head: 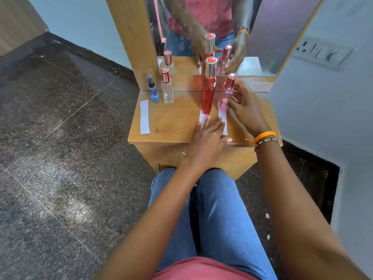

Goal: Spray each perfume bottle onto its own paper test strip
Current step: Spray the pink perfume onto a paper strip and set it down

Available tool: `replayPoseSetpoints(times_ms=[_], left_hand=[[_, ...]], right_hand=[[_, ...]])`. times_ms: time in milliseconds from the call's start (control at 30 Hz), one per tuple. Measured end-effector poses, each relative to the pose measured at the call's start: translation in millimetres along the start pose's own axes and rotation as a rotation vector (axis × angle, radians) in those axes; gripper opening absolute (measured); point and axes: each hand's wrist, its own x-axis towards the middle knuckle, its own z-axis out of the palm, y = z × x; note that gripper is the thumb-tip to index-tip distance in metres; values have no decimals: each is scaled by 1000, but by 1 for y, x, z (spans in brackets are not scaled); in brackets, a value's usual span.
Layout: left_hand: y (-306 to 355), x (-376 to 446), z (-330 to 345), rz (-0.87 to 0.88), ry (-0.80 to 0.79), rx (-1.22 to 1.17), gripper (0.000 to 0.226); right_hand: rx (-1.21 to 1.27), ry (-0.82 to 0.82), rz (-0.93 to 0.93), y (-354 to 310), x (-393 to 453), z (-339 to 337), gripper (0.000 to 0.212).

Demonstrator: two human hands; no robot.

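On the small wooden table stand several perfume bottles. A tall red bottle with a silver cap rises at the middle, its base on a paper strip. My right hand grips a slim pink bottle standing at the top of a second strip. My left hand lies flat, fingers spread, over the near ends of both strips. At the far left stand a small blue bottle and a clear bottle with a pink cap. A third strip lies alone near the left edge.
A mirror in a wooden frame stands behind the table and reflects the bottles and hands. A wall with a switch plate is close on the right. Dark stone floor spreads to the left. My knees in jeans are below the table front.
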Motion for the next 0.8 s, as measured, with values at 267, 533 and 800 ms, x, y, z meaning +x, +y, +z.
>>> replayPoseSetpoints(times_ms=[267,533,800], left_hand=[[-2,-4,-2,43,68,-90,49],[-42,-42,-26,-132,534,-339,39],[-110,-49,-55,-607,526,-155,39]], right_hand=[[-32,-22,33,-1,-2,0,59],[-60,398,-26,-27,-61,47,14],[-33,-215,265,-49,-35,148,34]])
